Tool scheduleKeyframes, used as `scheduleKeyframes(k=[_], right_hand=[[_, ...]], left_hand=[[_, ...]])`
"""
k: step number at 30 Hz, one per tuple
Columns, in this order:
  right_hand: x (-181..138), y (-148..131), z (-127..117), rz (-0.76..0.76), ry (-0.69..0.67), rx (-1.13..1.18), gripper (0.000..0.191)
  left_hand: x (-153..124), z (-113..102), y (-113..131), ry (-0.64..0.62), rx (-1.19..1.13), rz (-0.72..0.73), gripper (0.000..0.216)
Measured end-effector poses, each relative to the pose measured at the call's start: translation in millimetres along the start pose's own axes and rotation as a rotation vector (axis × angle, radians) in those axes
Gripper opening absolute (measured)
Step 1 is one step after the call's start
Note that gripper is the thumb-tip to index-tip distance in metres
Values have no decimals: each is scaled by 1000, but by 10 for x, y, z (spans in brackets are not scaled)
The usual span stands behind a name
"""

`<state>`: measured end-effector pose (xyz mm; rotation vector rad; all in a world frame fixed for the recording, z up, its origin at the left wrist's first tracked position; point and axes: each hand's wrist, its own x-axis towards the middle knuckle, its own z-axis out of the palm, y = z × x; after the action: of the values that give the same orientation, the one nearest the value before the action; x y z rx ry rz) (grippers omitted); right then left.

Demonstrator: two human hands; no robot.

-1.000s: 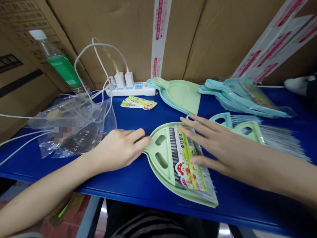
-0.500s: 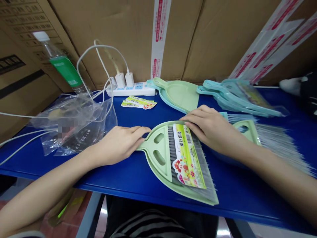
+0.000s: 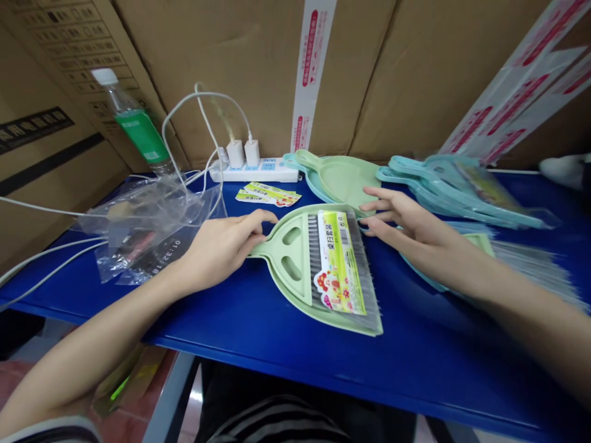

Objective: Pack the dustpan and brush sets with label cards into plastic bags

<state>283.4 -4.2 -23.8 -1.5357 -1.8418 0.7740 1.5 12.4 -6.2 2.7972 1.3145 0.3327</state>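
Evidently, the work centres on a pale green plastic dustpan [image 3: 323, 317] that lies level, as far as can be judged, over a glossy blue tabletop [image 3: 221, 320], its wide mouth pointing right. A matching pale green hand brush with grey bristles [image 3: 302, 252] sits inside this dustpan, its bristles reaching toward the mouth, and a yellow and white printed card [image 3: 344, 258] lies across them; whether the card wraps underneath is hidden.

The left hand [image 3: 224, 249] is curled closed at the narrow end of the dustpan, thumb and fingers around the handle; whether it pinches the brush's handle too cannot be told. The right hand [image 3: 415, 231] is loosely open and empty, fingers spread beside the far corner of the mouth; contact there is unclear.

Just beyond the dustpan lies a second pale green plastic dustpan [image 3: 348, 178], overlapping a light blue plastic one [image 3: 318, 186]. To its right, partly behind the right forearm, are loose brushes with pale bristles [image 3: 530, 264]. To its left is a crumpled clear plastic bag [image 3: 157, 212].

If the left grip catches only the dustpan's handle, a tilt could let the brush slide out through the mouth. A sideways brush of the right fingers might skew the card or bend the bristles, and a wide swing could nudge the second dustpan behind.
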Motion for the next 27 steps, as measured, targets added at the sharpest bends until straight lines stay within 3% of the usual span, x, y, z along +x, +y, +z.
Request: scheduleKeyframes(k=[4, 8, 13, 17, 20, 23, 27], right_hand=[[-78, -24, 59, 112, -117, 155, 89], [-116, -41, 127, 43, -269, 382, 74], [-97, -39, 175, 16, -276, 445, 61], [-77, -21, 170, 70, -268, 523, 54], [-57, -25, 150, 87, -227, 548, 54], [-32, -50, 130, 163, -192, 582, 55], [-3, -88, 106, 254, -138, 627, 57]], left_hand=[[-8, -22, -31, 49, -26, -15, 27], [-32, 9, 1, 57, -87, -20, 25], [-41, 24, 53, -3, -67, -13, 19], [-39, -96, 17, 68, 161, -42, 26], [-60, -274, -84, 121, 447, -279, 30], [-98, -413, -206, 7, 590, -427, 27], [-112, -418, -292, -173, 529, -485, 14]])
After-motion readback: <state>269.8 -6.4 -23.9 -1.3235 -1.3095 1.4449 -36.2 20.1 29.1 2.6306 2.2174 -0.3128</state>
